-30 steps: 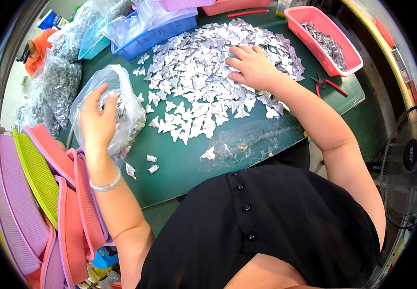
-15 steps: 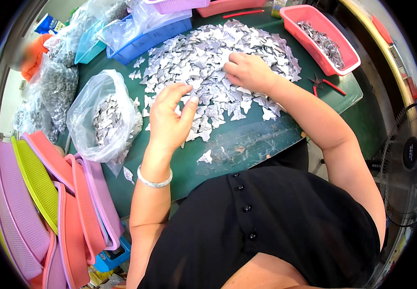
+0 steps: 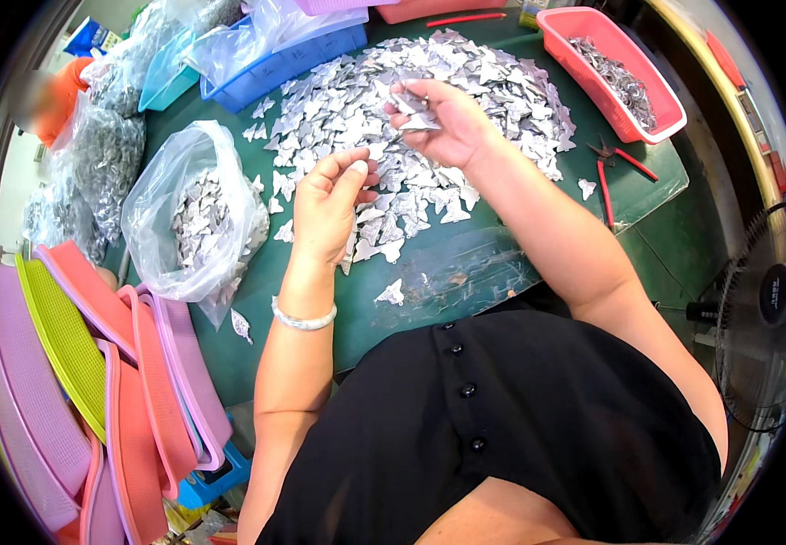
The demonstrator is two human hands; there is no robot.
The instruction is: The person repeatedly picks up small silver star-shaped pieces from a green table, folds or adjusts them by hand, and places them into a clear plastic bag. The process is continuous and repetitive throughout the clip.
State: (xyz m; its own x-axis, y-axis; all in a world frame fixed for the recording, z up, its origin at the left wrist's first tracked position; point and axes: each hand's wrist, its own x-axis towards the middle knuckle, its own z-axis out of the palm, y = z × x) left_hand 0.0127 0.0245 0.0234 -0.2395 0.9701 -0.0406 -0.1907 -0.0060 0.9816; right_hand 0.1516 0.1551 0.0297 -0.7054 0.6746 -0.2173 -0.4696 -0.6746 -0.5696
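Note:
A broad heap of flat silver-grey, butterfly-shaped metal pieces [image 3: 502, 82] covers the middle of the green table [image 3: 466, 272]. My right hand [image 3: 457, 127] is raised over the heap, palm turned partly up, with a few silver metal pieces [image 3: 416, 113] between its curled fingers and thumb. At the heap's near left edge is my left hand [image 3: 325, 204], its thumb pressed toward bent fingers; whether a piece sits in that pinch I cannot make out. To its left stands an open clear plastic bag [image 3: 152, 227] partly filled with similar pieces. One loose piece [image 3: 391, 292] lies nearer me.
A pink basket [image 3: 670, 113] of metal parts stands at the right, beside red-handled pliers [image 3: 606, 182]. Behind the heap is a blue bin [image 3: 298, 68] with plastic bags. Stacked coloured baskets [image 3: 57, 354] crowd the left. A fan [image 3: 761, 318] stands right; someone in orange [image 3: 70, 100] is far left.
My right hand has lifted from the heap and moved left, turning its palm up with pieces in it. The left hand has shifted slightly right, and its spread fingers have closed toward the thumb.

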